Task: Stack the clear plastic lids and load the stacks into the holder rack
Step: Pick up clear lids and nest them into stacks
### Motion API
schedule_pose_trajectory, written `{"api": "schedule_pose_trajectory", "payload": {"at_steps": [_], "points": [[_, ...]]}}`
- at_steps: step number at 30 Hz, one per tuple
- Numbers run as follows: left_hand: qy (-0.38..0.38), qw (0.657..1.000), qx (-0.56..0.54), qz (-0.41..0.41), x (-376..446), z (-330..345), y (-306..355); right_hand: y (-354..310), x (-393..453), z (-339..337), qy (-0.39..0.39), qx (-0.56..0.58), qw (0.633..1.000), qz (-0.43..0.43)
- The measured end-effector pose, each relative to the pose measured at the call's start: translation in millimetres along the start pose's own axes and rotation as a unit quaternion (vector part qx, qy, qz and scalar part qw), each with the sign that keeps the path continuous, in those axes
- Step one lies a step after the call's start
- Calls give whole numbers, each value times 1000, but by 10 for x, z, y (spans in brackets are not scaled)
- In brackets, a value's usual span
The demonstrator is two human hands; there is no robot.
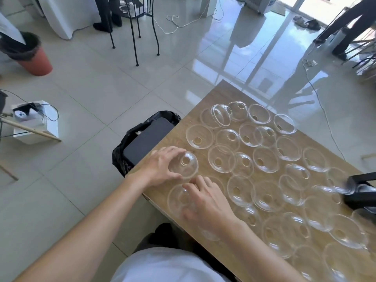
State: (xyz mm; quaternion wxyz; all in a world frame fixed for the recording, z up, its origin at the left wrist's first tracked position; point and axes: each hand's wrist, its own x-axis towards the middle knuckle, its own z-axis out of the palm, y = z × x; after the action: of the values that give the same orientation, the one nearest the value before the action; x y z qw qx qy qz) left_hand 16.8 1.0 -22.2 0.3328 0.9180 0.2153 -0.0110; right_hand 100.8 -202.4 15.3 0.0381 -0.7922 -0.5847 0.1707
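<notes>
Head view: left hand curls round a dome lid near the table corner; right hand grips another beside it. Light, slick, flexible; hold by rims.

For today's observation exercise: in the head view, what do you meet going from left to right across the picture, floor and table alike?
Red bin → white box → black bin → left hand on a lid → right hand → black stand.
</notes>
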Motion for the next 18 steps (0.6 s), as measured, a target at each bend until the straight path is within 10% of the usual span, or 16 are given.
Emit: {"api": "schedule_pose_trajectory", "payload": {"at_steps": [18], "points": [[54, 998, 3, -38, -352, 40, -424, 67, 36, -9, 21, -37, 999, 17]]}}
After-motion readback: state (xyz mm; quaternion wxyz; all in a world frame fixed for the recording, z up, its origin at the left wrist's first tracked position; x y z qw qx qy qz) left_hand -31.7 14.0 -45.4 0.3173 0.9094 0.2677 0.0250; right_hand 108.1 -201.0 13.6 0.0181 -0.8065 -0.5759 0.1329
